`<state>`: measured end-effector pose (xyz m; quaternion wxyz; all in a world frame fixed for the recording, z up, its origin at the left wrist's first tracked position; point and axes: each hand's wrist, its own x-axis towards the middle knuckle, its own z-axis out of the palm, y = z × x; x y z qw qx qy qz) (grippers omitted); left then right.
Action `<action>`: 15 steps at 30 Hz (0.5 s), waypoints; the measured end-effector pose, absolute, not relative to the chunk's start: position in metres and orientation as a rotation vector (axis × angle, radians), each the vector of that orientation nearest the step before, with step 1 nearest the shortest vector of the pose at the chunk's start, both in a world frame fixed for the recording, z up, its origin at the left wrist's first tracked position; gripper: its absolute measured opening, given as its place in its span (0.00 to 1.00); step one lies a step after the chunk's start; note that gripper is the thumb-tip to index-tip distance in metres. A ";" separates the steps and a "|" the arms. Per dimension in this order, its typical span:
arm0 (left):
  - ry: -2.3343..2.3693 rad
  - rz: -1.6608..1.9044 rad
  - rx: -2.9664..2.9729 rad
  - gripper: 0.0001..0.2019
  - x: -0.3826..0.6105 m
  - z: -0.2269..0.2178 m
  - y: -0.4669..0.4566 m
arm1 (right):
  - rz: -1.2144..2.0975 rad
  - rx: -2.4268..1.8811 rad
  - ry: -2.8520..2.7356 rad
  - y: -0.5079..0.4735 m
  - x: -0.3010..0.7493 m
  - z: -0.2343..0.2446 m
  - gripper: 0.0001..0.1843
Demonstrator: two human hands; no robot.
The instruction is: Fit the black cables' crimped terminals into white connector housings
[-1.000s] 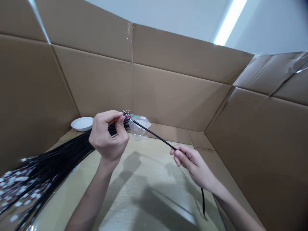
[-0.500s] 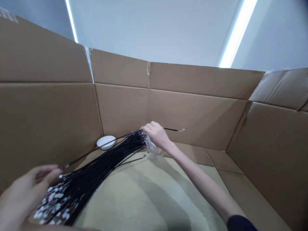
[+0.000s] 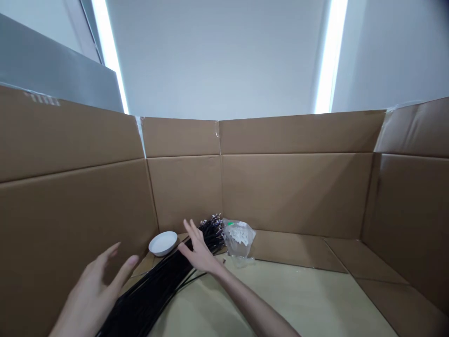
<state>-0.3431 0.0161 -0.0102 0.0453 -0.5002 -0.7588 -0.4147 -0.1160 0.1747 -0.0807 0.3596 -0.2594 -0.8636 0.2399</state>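
A thick bundle of black cables lies slantwise on the work surface, its far tips fanned out with small light-coloured ends. My right hand is over the far half of the bundle with its fingers spread; whether it touches the cables I cannot tell. Left of the bundle, near its close end, my left hand hovers with thumb and fingers apart, holding nothing. Just beyond the far tips sits a clear plastic bag with small white pieces inside. The bundle's near end is out of the picture.
A white shallow bowl stands behind the bundle on the left. Tall cardboard walls enclose the left, back and right. The pale tabletop extends to the right of my right arm.
The single cable stretched between both hands has been let go. My fingers have opened, and my right hand has come back from the far tips. The view has tilted up.
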 end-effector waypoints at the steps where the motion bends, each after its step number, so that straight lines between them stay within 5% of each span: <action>1: -2.395 -1.332 -1.606 0.38 -0.319 0.001 0.023 | 0.682 -0.662 -2.147 0.165 -0.109 -0.072 0.45; 7: -1.743 -1.652 -2.532 0.53 -0.154 0.041 0.044 | 1.204 -0.035 -1.555 0.090 -0.036 0.011 0.49; 15: -1.074 -2.078 -2.714 0.61 -0.023 0.001 0.044 | 0.949 -0.263 -1.511 0.022 0.085 0.041 0.43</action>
